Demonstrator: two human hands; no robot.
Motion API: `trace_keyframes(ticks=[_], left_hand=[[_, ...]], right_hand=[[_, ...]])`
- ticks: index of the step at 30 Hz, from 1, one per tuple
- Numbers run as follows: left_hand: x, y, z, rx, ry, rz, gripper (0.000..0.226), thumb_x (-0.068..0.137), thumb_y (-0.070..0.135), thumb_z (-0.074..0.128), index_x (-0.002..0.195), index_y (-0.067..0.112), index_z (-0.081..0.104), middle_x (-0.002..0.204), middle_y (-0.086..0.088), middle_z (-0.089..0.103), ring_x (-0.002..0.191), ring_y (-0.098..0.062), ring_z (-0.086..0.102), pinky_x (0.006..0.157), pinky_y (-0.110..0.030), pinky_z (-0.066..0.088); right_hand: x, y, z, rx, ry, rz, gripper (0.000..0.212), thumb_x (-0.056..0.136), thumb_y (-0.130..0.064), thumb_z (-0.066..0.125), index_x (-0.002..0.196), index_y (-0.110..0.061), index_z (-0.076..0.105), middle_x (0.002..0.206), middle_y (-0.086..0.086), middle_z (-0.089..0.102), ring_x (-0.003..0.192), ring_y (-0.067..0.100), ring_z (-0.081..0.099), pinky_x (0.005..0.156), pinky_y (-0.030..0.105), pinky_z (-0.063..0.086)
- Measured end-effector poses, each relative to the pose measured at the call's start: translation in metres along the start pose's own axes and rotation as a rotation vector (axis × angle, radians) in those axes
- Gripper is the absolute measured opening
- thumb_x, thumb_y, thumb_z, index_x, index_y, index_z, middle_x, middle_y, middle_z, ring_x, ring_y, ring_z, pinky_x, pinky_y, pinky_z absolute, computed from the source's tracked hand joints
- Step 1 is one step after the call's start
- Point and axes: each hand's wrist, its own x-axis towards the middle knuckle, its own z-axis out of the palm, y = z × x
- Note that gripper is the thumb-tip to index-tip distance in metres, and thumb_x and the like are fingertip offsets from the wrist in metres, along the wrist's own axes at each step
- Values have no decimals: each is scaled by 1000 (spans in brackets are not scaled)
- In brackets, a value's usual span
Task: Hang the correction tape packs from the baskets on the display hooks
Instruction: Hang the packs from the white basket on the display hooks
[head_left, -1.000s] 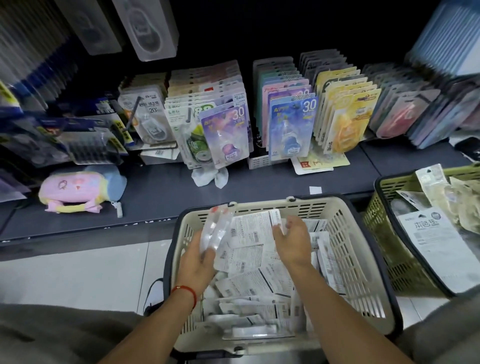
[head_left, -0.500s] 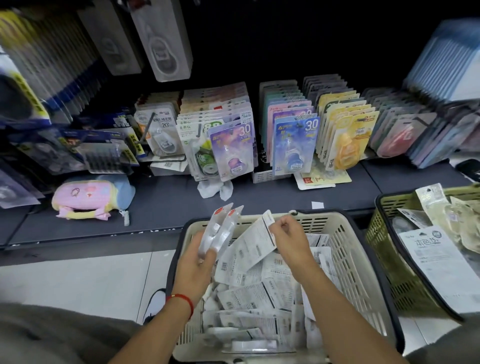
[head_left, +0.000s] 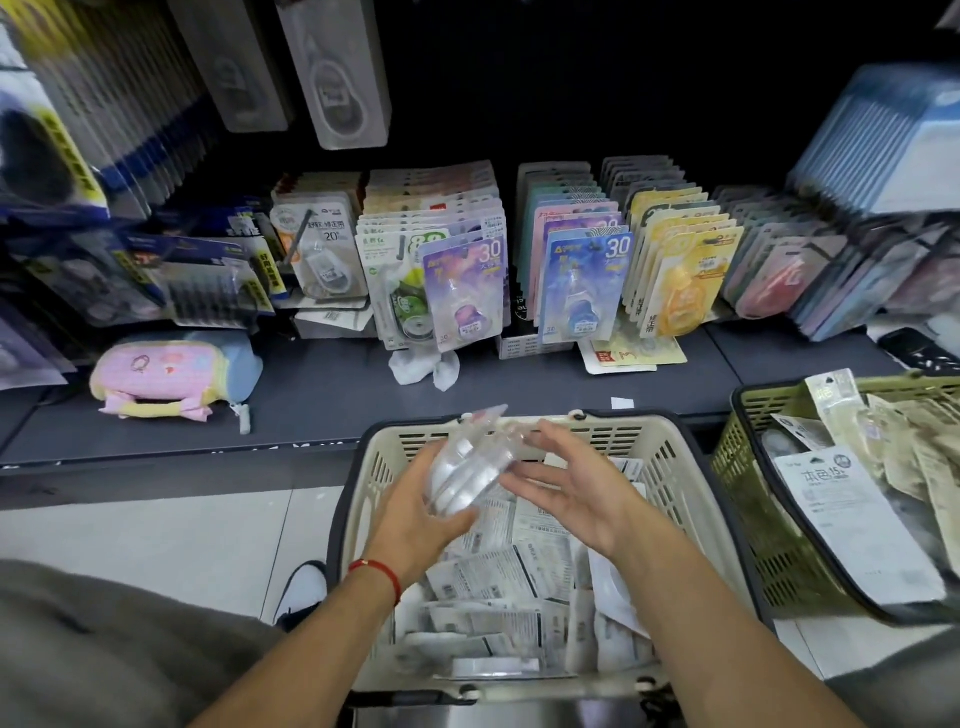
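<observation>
The left hand (head_left: 415, 512) is wrapped around a small bunch of packs (head_left: 470, 467). The fingers curl under the bunch and the thumb presses on the side, so the hand is closed on it. The right hand (head_left: 566, 486) is open, with its fingers spread, just beside the bunch. Its fingertips (head_left: 511, 480) seem to touch the edge of the packs, but it is not gripping anything.

The bunch is held up over the cream basket (head_left: 670, 467), near its far rim. Many more packs lie flat in that basket, with their paper backs up. A green basket (head_left: 743, 467) on the right holds other packs.

These packs look light. Each one looks like a clear plastic bubble on a card. The plastic is smooth and shiny, so a bunch may slide apart if it is held loosely. The card probably bends, but the bubble looks stiff. It is best to pinch the flat card edges, not squash the bubble. The top of each card should have a hole for a hook, though I cannot see one here. Keep that end free and pointing up.

Behind the baskets, a dark shelf (head_left: 322, 395) has rows of colourful packs standing on it, and more packs hang higher up.
</observation>
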Motion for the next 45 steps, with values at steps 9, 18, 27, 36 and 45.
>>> trace_keyframes(ticks=[9, 18, 27, 36, 45], left_hand=[[-7, -11, -15, -449, 118, -334, 58, 77, 8, 92, 120, 38, 67, 103, 4, 81, 88, -22, 80, 64, -43, 65], [-8, -8, -21, -367, 39, -236, 61, 79, 8, 91, 123, 41, 64, 106, 4, 80, 94, -20, 80, 74, -44, 66], [0, 20, -9, -185, -62, -19, 62, 78, 5, 90, 125, 34, 64, 107, 16, 76, 96, -7, 76, 72, -22, 61], [7, 52, -22, -498, -208, -87, 70, 75, 23, 94, 136, 31, 60, 127, -7, 75, 111, -38, 75, 83, -54, 63], [43, 144, -57, -634, -193, 38, 68, 79, 16, 86, 140, 29, 58, 133, -9, 73, 118, -38, 71, 95, -68, 56]], right_hand=[[11, 74, -50, -1740, 129, -90, 21, 102, -25, 60, 118, -15, 71, 118, 4, 72, 111, 21, 64, 91, 29, 49], [8, 30, -34, -806, 223, -213, 10, 98, -15, 63, 101, -22, 57, 79, 0, 68, 68, 15, 60, 64, 29, 48], [-6, -12, -12, -446, -18, -329, 21, 92, -19, 79, 104, -2, 73, 97, 19, 75, 85, 29, 72, 81, 36, 60], [-19, -53, 23, -594, 3, -455, 17, 93, -8, 78, 104, 0, 67, 70, 15, 74, 46, 19, 63, 41, 26, 49], [-32, -118, 94, -764, 95, -748, 43, 84, -63, 73, 106, -27, 67, 94, 0, 78, 88, 27, 73, 86, 49, 60]])
